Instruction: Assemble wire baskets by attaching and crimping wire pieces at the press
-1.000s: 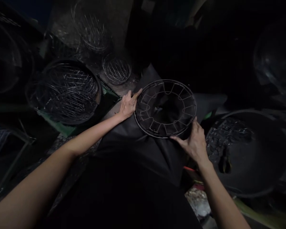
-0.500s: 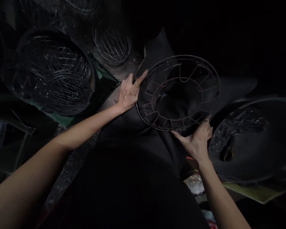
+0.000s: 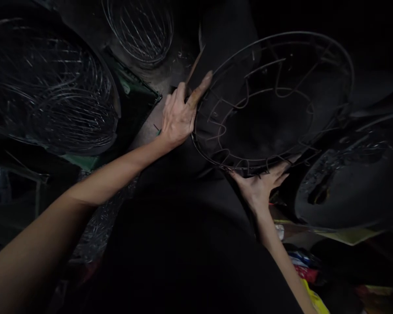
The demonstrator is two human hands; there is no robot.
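A round wire basket frame (image 3: 236,168) is held between my two hands over my lap. It has two rings joined by bent wire loops, and its right side is tilted up. My left hand (image 3: 179,114) grips the outer ring at its left edge, with the index finger stretched along the wire. Under the near edge, my right hand (image 3: 260,187) holds the ring with thumb and fingers spread along it. Some of the fingers of both hands are hidden by the wires or by the hand itself.
At the left, a large round tray (image 3: 116,102) of wire pieces rests on a green crate (image 3: 127,89). Another wire basket (image 3: 146,32) lies on the floor beyond. A dark basin (image 3: 350,205) at the right holds small metal pieces and a dark tool (image 3: 322,189).
The wire frame has come closer and its right side has risen. My right hand has shifted left along the near edge. The whole view has moved somewhat.
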